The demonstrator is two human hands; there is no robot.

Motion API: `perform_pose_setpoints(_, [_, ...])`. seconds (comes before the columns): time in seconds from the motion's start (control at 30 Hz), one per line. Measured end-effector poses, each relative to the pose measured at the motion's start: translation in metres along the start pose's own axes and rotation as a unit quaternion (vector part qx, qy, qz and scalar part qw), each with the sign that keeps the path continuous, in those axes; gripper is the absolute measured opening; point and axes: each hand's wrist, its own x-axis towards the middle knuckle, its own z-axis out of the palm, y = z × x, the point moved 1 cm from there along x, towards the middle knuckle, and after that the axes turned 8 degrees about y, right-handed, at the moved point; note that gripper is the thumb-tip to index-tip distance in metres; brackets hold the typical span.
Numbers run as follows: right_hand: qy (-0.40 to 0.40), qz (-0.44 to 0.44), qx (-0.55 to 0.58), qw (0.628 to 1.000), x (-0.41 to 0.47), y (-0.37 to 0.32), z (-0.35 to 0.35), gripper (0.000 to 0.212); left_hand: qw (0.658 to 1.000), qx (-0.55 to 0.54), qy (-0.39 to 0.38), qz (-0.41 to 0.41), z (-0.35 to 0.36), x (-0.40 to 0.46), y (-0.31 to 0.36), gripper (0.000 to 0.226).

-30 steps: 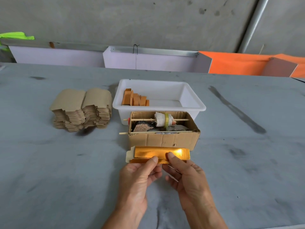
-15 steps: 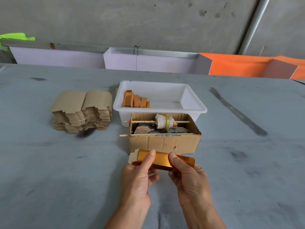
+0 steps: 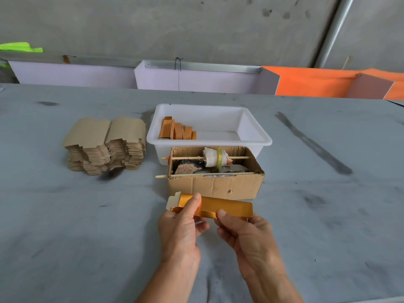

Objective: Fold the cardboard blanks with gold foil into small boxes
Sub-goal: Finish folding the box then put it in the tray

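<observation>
On the left of the grey counter [image 3: 65, 226] sits a thick stack of flat brown cardboard blanks [image 3: 105, 145], plain side up, in two side-by-side piles with notched edges. To its right stands a white rectangular plastic tub [image 3: 253, 132] holding a short row of small folded orange-brown boxes [image 3: 177, 130] leaning against its left end. Touching the tub's near wall is an open brown corrugated cardboard box [image 3: 215, 188]; two thin wooden sticks [image 3: 190, 158] lie across its top, the far one threaded through a white roll with a yellow-green band [image 3: 214, 158], with dark lumps beneath that cannot be made out.

Just in front of that box, held above the counter, is the long gold-foil cardboard blank [image 3: 225, 207], partly folded into a shallow channel, its pale unfoiled flap sticking out at the left end. The left hand [image 3: 181, 228] comes up from below with the forearm angled in from the bottom edge; its thumb presses on the foil face near the left end while the fingers curl under, pinching the blank. The right hand [image 3: 244, 237] reaches in from the lower right, thumb tip on the blank's near folded edge around the middle, fingers curled beneath it, also pinching. The blank's right end juts free past the right thumb.
</observation>
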Motion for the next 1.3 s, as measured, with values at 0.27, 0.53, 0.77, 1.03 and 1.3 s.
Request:
perform_pose_setpoints(0.27, [0.037,-0.006,-0.009,0.999,0.002,-0.004,-0.004,0.015,0.999,0.004,-0.034,-0.011,-0.007,0.004,0.004,0.016])
perform_pose_setpoints(0.53, [0.046,-0.005,-0.012,0.999,0.002,-0.006,-0.003,0.016,0.993,0.042,-0.104,-0.044,-0.018,-0.008,-0.003,0.033])
perform_pose_setpoints(0.77, [0.039,-0.019,-0.039,0.998,0.001,-0.007,0.001,0.014,0.989,0.038,-0.122,-0.080,-0.015,-0.006,-0.001,0.007])
perform_pose_setpoints(1.03, [0.121,-0.242,-0.215,0.938,0.005,-0.041,0.000,0.008,0.990,0.023,-0.127,-0.051,-0.017,0.004,0.002,0.005])
perform_pose_setpoints(1.3, [0.077,-0.413,-0.611,0.671,0.058,-0.092,0.041,0.018,0.990,0.052,-0.121,-0.040,-0.018,0.007,-0.002,0.012])
